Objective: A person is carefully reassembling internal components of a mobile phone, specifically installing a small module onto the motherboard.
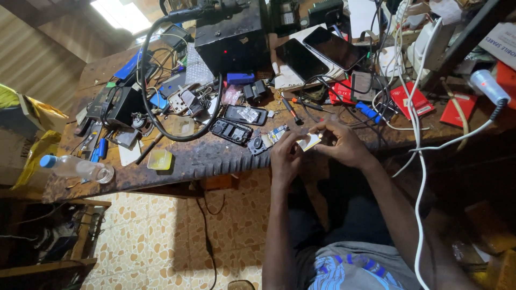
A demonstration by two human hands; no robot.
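My left hand and my right hand meet just in front of the wooden workbench's front edge. Together they pinch a small flat pale piece, whitish with a yellow tint, held between the fingertips of both hands. On the bench just left of my hands lie a small circuit board, a round dark part and two opened dark phone bodies.
A black box with a thick looping cable stands at the back. Two dark-screened phones lie behind my hands, red packets to the right. A plastic bottle lies at the left edge. White cables hang on the right.
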